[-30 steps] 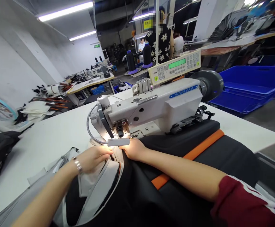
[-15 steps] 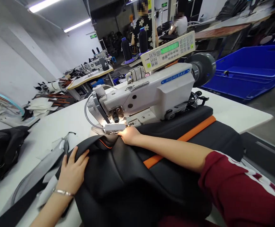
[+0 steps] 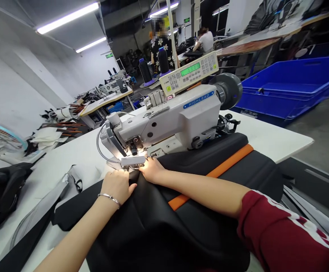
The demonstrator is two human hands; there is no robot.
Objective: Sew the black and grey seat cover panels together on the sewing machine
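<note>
Head view: the black cover (image 3: 153, 219) lies beneath both hands, its orange strip (image 3: 229, 160) slanting up rightward. Left hand (image 3: 117, 185) curls over the far edge; right hand (image 3: 151, 170), nearer the sewing machine (image 3: 164, 124), has an indeterminable grip.

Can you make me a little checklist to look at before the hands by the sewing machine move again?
1. Left hand on the black leather-like material: ok, its fingers curl down at the far side.
2. Right hand on the material: ok, it's close beside the lamp.
3. Lamp shining on the sewing spot: ok, it's bright there.
4. Control panel display on: ok, it glows green.
5. Fingers safely away from the needle: cannot tell, the needle doesn't show clearly.
6. Sewing machine stopped: cannot tell from this picture.
</note>
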